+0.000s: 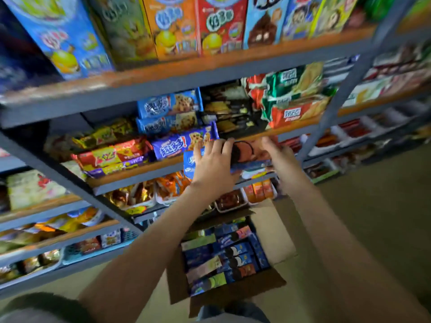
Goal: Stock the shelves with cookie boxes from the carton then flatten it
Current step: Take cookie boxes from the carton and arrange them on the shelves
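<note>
The flat blue cardboard cookie box (250, 157), printed with a dark sandwich cookie on a pink-orange panel, sat at the front edge of the middle shelf (144, 170). The left hand (213, 166) had its fingers wrapped over one end and the right hand (278, 157) grasped the other. Its lettering was too blurred to read, and on the floor below, the open brown cardboard carton (178, 290) held rows of similar blue boxes (233, 252).

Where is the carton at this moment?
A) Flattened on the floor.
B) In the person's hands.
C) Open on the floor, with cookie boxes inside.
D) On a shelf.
C: the carton stands open on the floor, its flaps spread, with rows of cookie boxes inside.
</note>
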The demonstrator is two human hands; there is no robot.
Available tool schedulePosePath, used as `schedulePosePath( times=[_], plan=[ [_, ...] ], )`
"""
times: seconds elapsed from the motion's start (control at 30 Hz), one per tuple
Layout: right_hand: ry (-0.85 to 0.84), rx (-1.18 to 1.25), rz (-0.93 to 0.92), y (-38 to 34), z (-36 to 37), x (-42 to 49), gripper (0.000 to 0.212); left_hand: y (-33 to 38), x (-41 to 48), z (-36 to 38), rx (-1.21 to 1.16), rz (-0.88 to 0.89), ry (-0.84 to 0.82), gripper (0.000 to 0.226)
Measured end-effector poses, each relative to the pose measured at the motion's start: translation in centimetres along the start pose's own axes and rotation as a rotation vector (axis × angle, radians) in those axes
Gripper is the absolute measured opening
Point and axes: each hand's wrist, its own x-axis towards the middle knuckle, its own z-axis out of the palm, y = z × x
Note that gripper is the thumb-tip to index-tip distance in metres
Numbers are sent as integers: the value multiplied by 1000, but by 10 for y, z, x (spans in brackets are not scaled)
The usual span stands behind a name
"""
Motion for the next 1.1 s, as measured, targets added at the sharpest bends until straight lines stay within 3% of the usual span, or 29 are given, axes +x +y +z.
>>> schedulePosePath(
  times=[0.13,0.23,0.3,0.4,0.57,0.63,0.73,0.83,1.1],
  plan=[
    [-44,64,-139,-61,-16,-18,34,0,20,-65,57,135,141,78],
    [-108,73,-321,-101,-28,-27,19,0,29,-106,104,267,379,74],
    [-154,40,-443,-128,-35,-34,19,2,35,-131,153,278,493,72],
    [-98,-82,-601,-162,-40,-43,43,5,45,-168,231,301,598,71],
    [-5,-142,-832,-202,-43,-41,27,8,61,-216,392,289,686,70],
    [-43,-109,-863,-218,-45,-35,24,7,68,-232,443,282,723,69],
    [-245,-47,-840,-247,-53,-28,18,4,80,-254,475,288,789,71],
    [-447,4,-798,-278,-61,-23,33,3,86,-272,498,308,865,71],
    [-539,187,-934,-382,-56,-25,34,-9,97,-352,509,343,1099,63]
  ],
)
